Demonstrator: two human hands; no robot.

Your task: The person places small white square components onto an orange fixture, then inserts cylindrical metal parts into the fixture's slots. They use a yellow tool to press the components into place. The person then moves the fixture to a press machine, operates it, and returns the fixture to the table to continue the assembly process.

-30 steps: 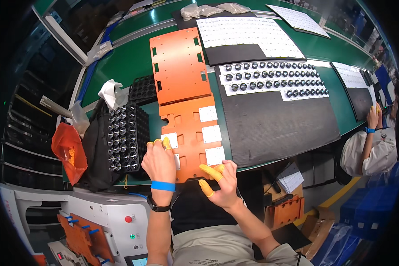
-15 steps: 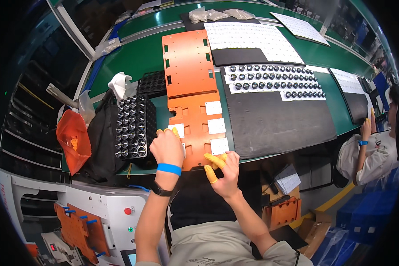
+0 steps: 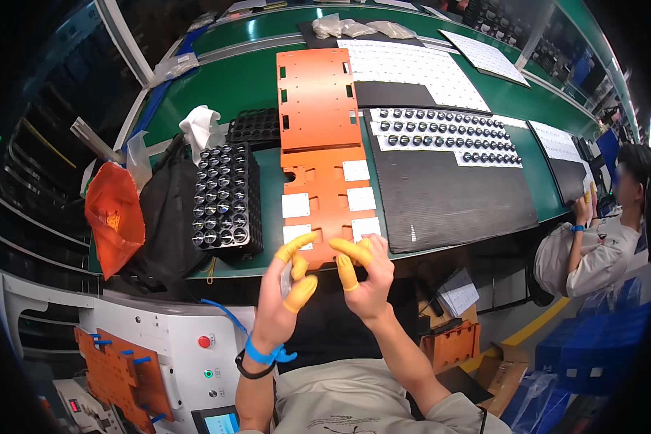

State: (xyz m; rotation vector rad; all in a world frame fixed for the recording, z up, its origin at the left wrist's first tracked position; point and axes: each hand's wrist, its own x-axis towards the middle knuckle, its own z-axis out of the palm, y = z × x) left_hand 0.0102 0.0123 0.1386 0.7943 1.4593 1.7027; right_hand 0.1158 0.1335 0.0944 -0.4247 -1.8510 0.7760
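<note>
Plates, 5 white squares, on the lower orange fixture panel at 12 o'clock from both hands: 2 along its left edge, 3 along its right. Left hand: finger and thumb well parted, pale piece near the palm, impossible to say whether gripped. Right hand: narrow gap between index and thumb, both in yellow finger cots, nothing visible between. Probably best to handle plates by the rims, level, without nudging neighbours. Mind the green table and its near edge, close to both hands. At 11 o'clock, avoid knocking the black lens tray; at 1 o'clock, more room over the dark mat.
</note>
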